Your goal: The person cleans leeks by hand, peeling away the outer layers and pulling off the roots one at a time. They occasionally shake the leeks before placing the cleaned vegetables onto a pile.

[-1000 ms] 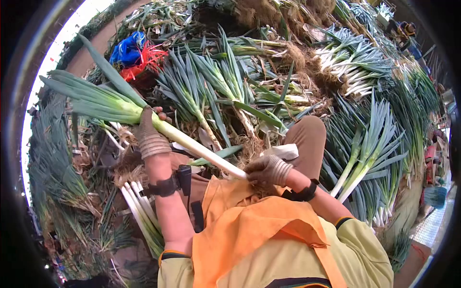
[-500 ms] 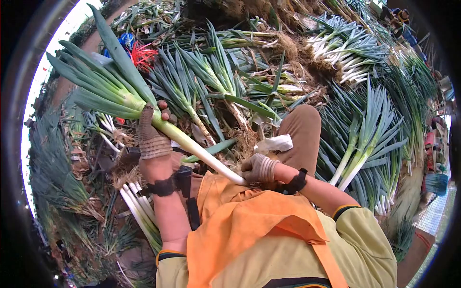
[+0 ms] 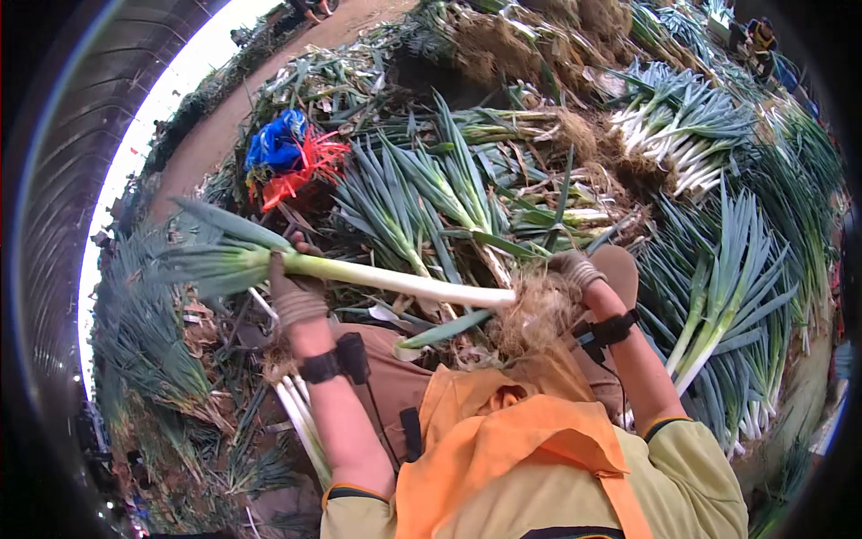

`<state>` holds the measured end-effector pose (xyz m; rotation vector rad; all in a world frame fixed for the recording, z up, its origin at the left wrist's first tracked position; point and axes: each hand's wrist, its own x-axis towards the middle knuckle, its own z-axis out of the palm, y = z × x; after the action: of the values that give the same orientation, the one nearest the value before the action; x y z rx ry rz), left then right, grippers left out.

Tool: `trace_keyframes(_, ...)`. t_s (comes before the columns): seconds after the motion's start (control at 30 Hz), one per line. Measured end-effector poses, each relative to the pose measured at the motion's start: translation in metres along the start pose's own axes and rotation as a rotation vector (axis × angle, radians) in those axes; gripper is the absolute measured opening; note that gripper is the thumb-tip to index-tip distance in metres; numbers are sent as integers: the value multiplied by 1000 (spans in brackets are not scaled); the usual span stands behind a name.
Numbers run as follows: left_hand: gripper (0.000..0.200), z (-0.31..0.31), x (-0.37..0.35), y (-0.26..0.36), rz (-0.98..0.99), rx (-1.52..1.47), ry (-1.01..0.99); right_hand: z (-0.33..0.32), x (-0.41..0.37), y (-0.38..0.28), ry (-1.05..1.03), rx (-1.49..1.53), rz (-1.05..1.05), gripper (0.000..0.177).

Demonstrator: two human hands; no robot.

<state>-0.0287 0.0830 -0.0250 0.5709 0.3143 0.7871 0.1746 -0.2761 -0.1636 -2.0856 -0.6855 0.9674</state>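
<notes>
My gloved left hand is closed around a long green onion, just below where its leaves fan out. The onion lies almost level across my lap, leaves to the left and white shaft to the right. At its white end hangs a shaggy tuft of pale roots. Beside those roots is my gloved right hand, its fingers curled; whatever is in them is hidden. A cut-looking green leaf piece lies below the shaft, over my knees.
Heaps of green onions lie in front of me. A bundle with white stalks lies at upper right, and more onions lie to the right. Blue and red plastic strips sit at upper left. White stalks lie beside my left forearm.
The onion has swung from slanting to nearly level. My right hand has moved up and away from its white end, where the roots now show. The camera view has shifted.
</notes>
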Motion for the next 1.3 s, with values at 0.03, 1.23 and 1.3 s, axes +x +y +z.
trace_keyframes(0.03,35,-18,5,-3,-67,-47,-51,-12,-17,-35,118,-354,205,30)
trace_keyframes(1.23,32,89,-65,-66,200,654,-282,75,-41,-34,176,54,-144,26)
trace_keyframes(1.3,25,62,-63,-60,446,1117,-528,76,-36,2,-138,1413,-42,27)
